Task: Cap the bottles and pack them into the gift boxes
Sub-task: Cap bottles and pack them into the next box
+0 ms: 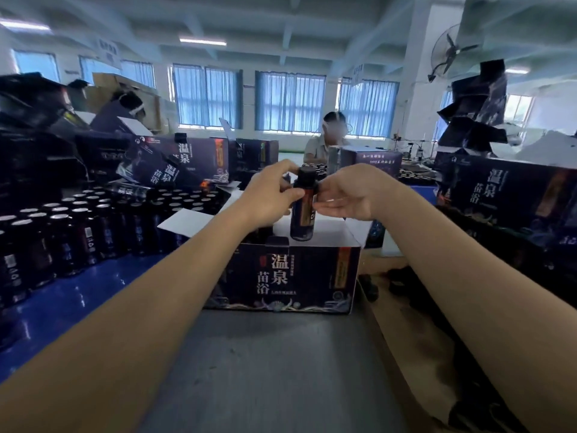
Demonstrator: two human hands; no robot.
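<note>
A dark bottle [302, 221] with a black cap [307, 175] is held upright above the open gift box [290, 276]. My left hand [270, 195] grips the bottle's upper body, thumb across the front. My right hand [349, 192] pinches the bottle's neck from the right, its other fingers spread loosely. The dark box has white inner flaps standing open and large white characters on its front. Many uncapped bottles [62, 235] with silver foil tops stand in rows to the left.
Printed gift boxes [505, 195] are stacked on the right and at the back [190, 160]. Loose black caps [402, 285] lie in a cardboard tray at the right. A seated person [327, 139] works across the table. Grey table surface [265, 370] lies before the box.
</note>
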